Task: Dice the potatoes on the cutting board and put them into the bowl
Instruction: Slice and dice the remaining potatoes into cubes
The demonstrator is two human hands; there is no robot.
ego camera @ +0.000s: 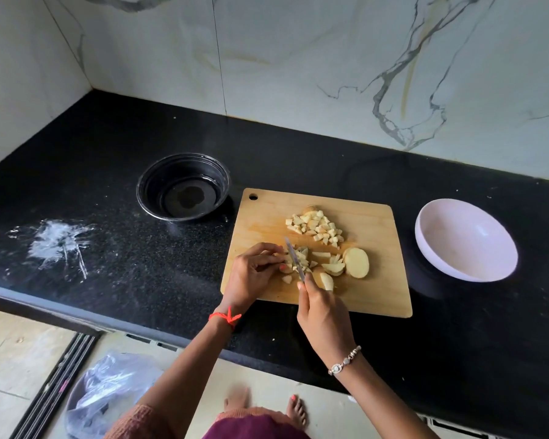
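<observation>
Rectangular wooden cutting board [377, 289] on black speckled worktop [108, 185]. Left grip [251, 274], fingers curled, pins pale potato strips [301, 259] at board's near-left part. Right grip [322, 315] closed round handle of small steel knife [293, 256], blade down across strips, just beside left fingertips. Heap of diced potato [316, 228] toward board's far side; oval potato slices [356, 262] right of blade. Round white bowl [463, 245] right of board, apart; round black bowl [159, 172] near far-left corner

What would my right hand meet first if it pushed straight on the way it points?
The right hand would likely meet the potato pieces under its knife first; the left hand sits close beside that line.
</observation>
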